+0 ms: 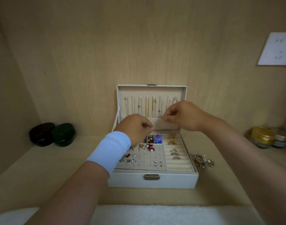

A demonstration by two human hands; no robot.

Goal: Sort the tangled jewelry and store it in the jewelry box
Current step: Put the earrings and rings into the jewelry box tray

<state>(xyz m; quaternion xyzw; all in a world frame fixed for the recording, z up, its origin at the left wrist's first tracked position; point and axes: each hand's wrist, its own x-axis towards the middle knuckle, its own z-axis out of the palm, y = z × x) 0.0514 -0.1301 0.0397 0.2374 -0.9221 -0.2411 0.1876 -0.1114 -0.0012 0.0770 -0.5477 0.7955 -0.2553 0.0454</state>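
Dim, warm, soft-focus view (wide-angle bending at the edges)

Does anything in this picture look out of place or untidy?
Yes. A tangled heap of jewelry lies on the shelf just right of the jewelry box, outside it, while the pieces inside sit sorted.

A room in a home was suggested, likely a dressing nook: pale wood-grain panels were seen around a shelf. A wall socket was placed upper right, two dark lidded tins left, cosmetic jars right, an open jewelry box centre.
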